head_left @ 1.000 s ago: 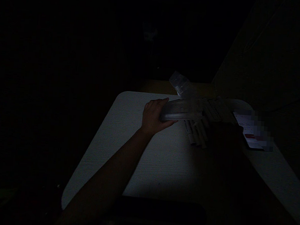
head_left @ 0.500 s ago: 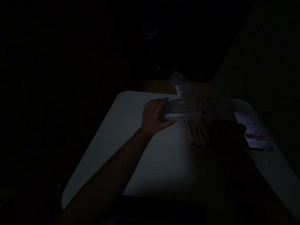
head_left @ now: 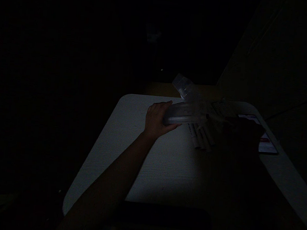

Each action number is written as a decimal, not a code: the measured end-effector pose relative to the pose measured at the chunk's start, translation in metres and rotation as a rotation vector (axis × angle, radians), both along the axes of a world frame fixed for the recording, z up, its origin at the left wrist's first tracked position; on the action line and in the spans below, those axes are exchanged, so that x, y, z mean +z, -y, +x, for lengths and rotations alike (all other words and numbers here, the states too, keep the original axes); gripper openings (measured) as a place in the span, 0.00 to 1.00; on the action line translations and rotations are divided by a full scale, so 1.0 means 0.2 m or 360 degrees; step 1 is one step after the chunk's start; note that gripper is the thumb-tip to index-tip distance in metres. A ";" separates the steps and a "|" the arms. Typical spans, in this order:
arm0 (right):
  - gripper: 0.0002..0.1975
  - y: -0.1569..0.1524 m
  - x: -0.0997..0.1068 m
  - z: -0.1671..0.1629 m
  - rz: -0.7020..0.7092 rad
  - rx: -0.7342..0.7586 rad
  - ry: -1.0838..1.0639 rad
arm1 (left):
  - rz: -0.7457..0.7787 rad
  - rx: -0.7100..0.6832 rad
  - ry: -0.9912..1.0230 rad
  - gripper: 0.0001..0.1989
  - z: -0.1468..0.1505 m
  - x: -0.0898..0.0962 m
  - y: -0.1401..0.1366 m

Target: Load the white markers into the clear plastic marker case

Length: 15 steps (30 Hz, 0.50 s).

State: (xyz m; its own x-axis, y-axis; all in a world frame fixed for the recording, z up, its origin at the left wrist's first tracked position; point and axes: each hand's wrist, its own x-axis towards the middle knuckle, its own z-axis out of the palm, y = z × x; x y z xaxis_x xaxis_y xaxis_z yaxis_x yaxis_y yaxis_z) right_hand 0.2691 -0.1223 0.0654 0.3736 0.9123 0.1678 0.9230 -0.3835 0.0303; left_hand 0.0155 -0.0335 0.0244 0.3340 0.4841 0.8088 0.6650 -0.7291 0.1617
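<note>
My left hand [head_left: 156, 119] is wrapped round the left end of a clear plastic case [head_left: 181, 113], thumb along its near side and fingers over the far side. A clear flap [head_left: 183, 85] sticks up beyond the case. Several marker-like sticks [head_left: 198, 137] lie under and beside its right end. My right hand [head_left: 247, 132] is a dark shape to the right of the case, over part of a lit phone [head_left: 268, 148]. Deep shadow hides its fingers, so I cannot tell what it holds, if anything.
The pale table [head_left: 114, 150] has rounded corners, with a dark slot-like strip [head_left: 162, 213] along its near edge. A thin cable [head_left: 293, 107] runs beyond the right edge. Everything around the table is nearly black.
My right hand has moved right, away from the case, and now covers part of the phone. The left hand and the case have stayed almost still.
</note>
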 end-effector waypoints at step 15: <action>0.28 0.09 0.01 0.08 0.0931 0.0036 -0.0176 | -0.0027 0.0044 -0.0029 0.40 -0.01 -0.02 -0.01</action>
